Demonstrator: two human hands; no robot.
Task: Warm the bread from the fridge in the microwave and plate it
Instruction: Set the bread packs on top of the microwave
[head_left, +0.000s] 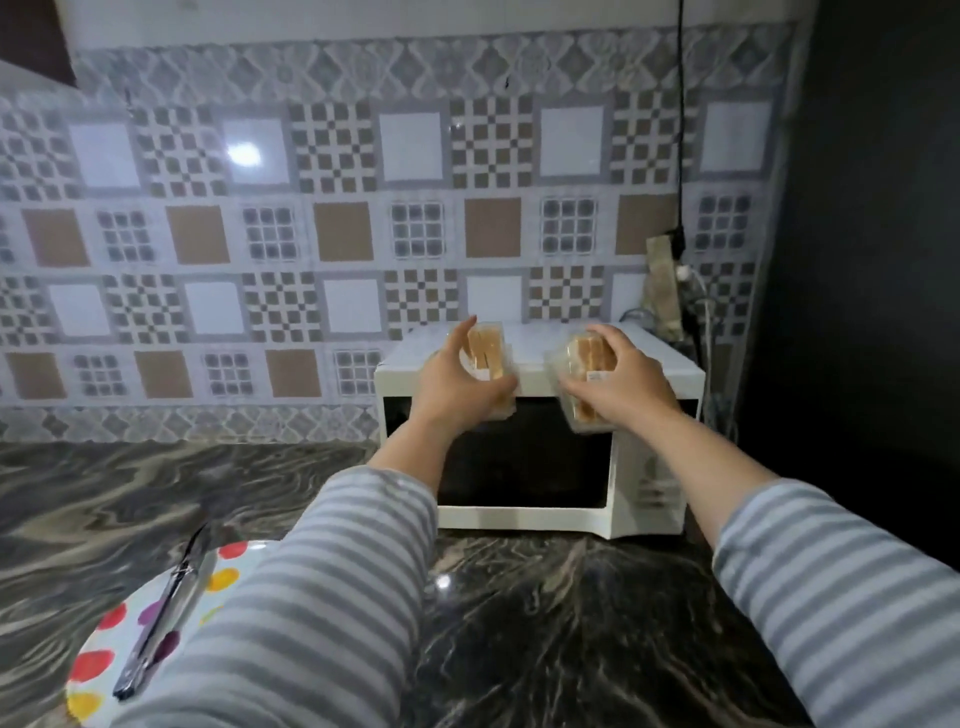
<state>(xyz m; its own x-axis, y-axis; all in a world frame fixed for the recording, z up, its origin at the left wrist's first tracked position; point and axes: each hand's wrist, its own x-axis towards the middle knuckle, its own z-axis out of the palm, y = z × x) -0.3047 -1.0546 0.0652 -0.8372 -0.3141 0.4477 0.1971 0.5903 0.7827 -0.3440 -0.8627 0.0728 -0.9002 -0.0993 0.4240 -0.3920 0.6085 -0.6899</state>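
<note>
A white microwave (540, 517) with a dark, closed door stands on the counter against the tiled wall. Just in front of its top edge I hold two clear plastic packs of sliced bread. My left hand (457, 384) grips the left bread pack (485, 345) and my right hand (621, 382) grips the right bread pack (584, 353). A white plate with coloured dots (104, 660) lies at the lower left of the counter, partly hidden by my left sleeve.
Metal tongs (166, 613) lie across the plate. The dark marbled counter (545, 623) runs in front of the microwave. A power strip (662, 283) with cables leans at the wall behind the microwave's right side. A dark surface rises at the far right.
</note>
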